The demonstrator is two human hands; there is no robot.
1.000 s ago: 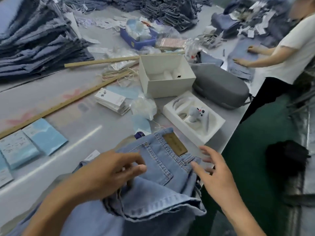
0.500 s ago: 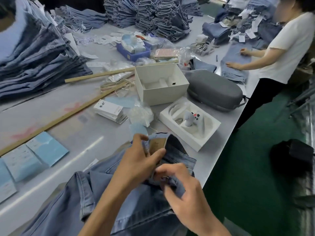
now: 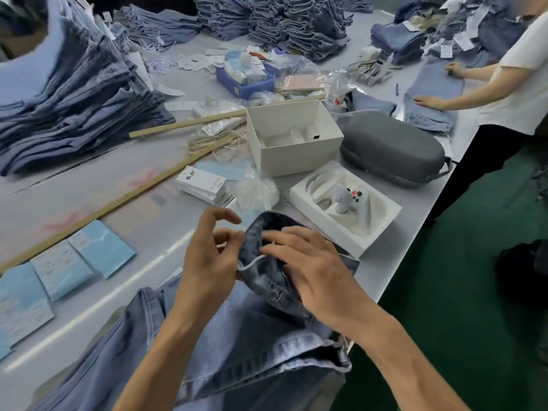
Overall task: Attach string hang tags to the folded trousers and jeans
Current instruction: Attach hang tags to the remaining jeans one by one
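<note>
Jeans (image 3: 267, 336) lie at the grey tabletop (image 3: 89, 188) near edge; waistband is bunched under the right hand (image 3: 308, 262), fingers spread. White string (image 3: 252, 261) is pinched by the left hand (image 3: 210, 256). White boxes (image 3: 293, 137), grey case (image 3: 391, 149) stand beyond; green floor (image 3: 459, 307).

Two dark printed characters, too small to be read surely, are showing on the top white card of the hang tag stack (image 3: 201, 183) lying mid-table, while print on the pale blue cards (image 3: 62, 269) near left is staying illegible.
</note>
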